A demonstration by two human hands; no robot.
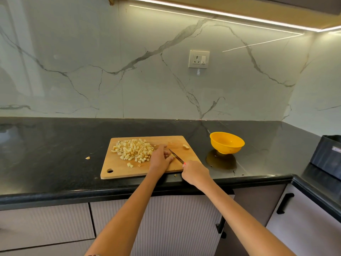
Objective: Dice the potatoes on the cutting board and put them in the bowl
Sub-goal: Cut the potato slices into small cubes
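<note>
Dicing potatoes on a wooden cutting board [120,163], a person works at a black kitchen counter [55,141]. A heap of diced potato [134,149] covers the far left part of the board, with a few loose cubes strayed toward its near edge. The left hand [161,157] rests on the board just right of the heap, fingers curled down over a small piece of potato that is mostly hidden beneath them. The right hand [194,172] is closed around the handle of a knife [176,156]; only a red tip of the handle shows, and the blade angles up and left, its point beside the left hand's fingers. One uncut potato piece [186,146] lies alone near the board's far right corner. A yellow bowl [227,143] stands on the counter just right of the board; no potato can be seen inside it. Stray scraps lie on the counter: one [87,157] left of the board, another [175,175] at its near edge. A wall socket [199,59] is set in the marbled wall behind.
</note>
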